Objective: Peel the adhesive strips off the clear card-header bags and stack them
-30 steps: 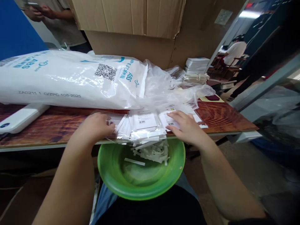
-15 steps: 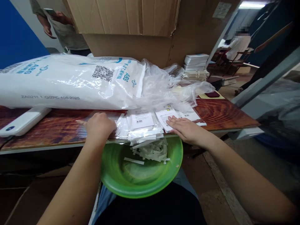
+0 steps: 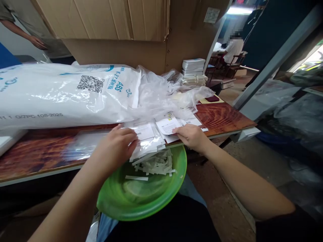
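My right hand point(image 3: 191, 137) pinches the near corner of a white printed card point(image 3: 168, 125), tilting it up from the cards beneath. My left hand point(image 3: 120, 144) is at the left side of a pile of clear plastic packets with white cards point(image 3: 148, 143), its fingers bent and its thumb apart from them. Whether it grips a packet I cannot make out. To its left, flat clear plastic bags point(image 3: 82, 144) lie on the table. A green basin point(image 3: 141, 210) sits on my lap below the table edge, with white paper strips point(image 3: 157, 164) inside.
A large white ABS sack point(image 3: 63, 97) lies along the back of the wooden table point(image 3: 227, 117). Crumpled clear plastic point(image 3: 161, 94), a stack of paper point(image 3: 193, 69) and cardboard boxes point(image 3: 113, 50) are behind. A person's hand point(image 3: 37, 43) shows at upper left; another person sits far right.
My left hand has moved right, from the clear bags to the packet pile. My right hand, flat before, now pinches a card and lifts its edge. The view has turned right.
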`<state>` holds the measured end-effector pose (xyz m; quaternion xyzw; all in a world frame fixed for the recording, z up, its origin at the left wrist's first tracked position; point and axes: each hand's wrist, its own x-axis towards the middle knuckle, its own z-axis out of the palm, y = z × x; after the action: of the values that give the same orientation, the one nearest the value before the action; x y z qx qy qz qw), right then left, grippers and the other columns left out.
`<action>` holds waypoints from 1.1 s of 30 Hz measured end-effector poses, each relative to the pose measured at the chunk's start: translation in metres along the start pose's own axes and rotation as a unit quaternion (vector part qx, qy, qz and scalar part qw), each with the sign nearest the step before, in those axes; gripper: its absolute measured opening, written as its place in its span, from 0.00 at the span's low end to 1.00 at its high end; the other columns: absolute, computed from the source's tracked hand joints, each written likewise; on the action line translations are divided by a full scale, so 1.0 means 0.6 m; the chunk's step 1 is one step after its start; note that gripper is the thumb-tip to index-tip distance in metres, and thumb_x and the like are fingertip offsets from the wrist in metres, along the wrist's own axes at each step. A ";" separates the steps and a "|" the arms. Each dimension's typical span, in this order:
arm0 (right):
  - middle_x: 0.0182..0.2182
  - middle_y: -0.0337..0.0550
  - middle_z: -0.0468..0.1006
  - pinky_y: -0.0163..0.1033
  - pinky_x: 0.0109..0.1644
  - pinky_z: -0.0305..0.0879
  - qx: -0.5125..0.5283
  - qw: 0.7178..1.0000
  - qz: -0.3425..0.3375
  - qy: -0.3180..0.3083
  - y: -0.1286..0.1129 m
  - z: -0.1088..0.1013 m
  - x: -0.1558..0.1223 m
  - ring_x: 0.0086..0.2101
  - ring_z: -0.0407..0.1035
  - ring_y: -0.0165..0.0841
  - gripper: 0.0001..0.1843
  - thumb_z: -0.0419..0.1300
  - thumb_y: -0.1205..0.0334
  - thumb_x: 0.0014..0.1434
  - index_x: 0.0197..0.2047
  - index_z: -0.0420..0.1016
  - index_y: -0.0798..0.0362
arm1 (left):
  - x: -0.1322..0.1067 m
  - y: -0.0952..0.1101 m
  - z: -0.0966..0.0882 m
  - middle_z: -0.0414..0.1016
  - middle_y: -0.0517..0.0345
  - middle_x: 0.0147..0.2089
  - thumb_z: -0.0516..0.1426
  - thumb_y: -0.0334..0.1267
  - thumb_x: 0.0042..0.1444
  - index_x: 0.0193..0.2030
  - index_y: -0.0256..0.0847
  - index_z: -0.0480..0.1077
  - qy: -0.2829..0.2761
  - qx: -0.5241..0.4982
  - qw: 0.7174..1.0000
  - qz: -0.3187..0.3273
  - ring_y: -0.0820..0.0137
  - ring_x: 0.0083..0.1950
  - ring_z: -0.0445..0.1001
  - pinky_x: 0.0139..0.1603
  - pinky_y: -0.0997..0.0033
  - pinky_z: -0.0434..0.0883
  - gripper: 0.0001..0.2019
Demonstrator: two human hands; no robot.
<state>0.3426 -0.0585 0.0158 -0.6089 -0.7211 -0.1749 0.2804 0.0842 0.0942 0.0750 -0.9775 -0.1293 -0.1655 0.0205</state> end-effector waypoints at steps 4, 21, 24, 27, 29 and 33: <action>0.39 0.44 0.82 0.41 0.44 0.72 0.082 0.996 0.035 -0.029 0.009 -0.012 -0.008 0.39 0.77 0.36 0.11 0.55 0.67 0.60 0.40 0.79 0.53 | 0.027 -0.008 0.036 0.76 0.54 0.45 0.49 0.43 0.62 0.38 0.40 0.76 -0.045 -0.059 0.997 -0.037 0.65 0.43 0.75 0.47 0.65 0.70 0.15; 0.43 0.40 0.81 0.51 0.55 0.65 0.429 0.872 0.208 0.113 -0.094 -0.037 -0.021 0.48 0.74 0.40 0.09 0.61 0.63 0.59 0.42 0.80 0.46 | 0.014 -0.008 0.051 0.74 0.53 0.50 0.52 0.47 0.60 0.41 0.43 0.78 -0.019 -0.181 0.979 -0.090 0.67 0.46 0.74 0.50 0.68 0.68 0.16; 0.45 0.39 0.80 0.49 0.55 0.60 0.336 0.938 0.084 0.024 -0.092 -0.052 -0.020 0.50 0.72 0.37 0.15 0.55 0.70 0.62 0.46 0.78 0.44 | 0.015 -0.011 0.049 0.75 0.54 0.49 0.51 0.46 0.61 0.42 0.42 0.79 -0.022 -0.191 0.978 -0.079 0.68 0.45 0.74 0.50 0.68 0.68 0.16; 0.49 0.41 0.78 0.48 0.54 0.56 0.211 0.977 0.024 -0.016 -0.093 -0.057 -0.016 0.51 0.71 0.35 0.17 0.53 0.72 0.63 0.50 0.75 0.46 | 0.016 -0.015 0.045 0.76 0.54 0.47 0.51 0.44 0.61 0.41 0.42 0.79 -0.020 -0.161 0.984 -0.070 0.68 0.43 0.74 0.49 0.68 0.68 0.16; 0.50 0.41 0.78 0.47 0.54 0.55 0.142 0.990 -0.006 -0.018 -0.097 -0.058 -0.014 0.51 0.71 0.34 0.17 0.53 0.71 0.63 0.52 0.73 0.46 | 0.017 -0.020 0.038 0.76 0.54 0.45 0.50 0.43 0.61 0.40 0.41 0.79 -0.025 -0.137 0.988 -0.068 0.68 0.42 0.73 0.48 0.68 0.68 0.16; 0.49 0.38 0.78 0.46 0.49 0.55 0.046 0.998 -0.049 -0.018 -0.112 -0.060 -0.007 0.47 0.72 0.33 0.17 0.53 0.70 0.63 0.53 0.71 0.45 | 0.020 -0.024 0.021 0.77 0.54 0.43 0.51 0.42 0.61 0.39 0.41 0.79 -0.035 -0.118 0.990 -0.071 0.67 0.41 0.74 0.46 0.69 0.68 0.15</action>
<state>0.2841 -0.0961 0.0473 -0.5625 -0.7621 -0.1440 0.2866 0.0955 0.1119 0.0670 -0.9667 -0.1783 -0.1465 -0.1109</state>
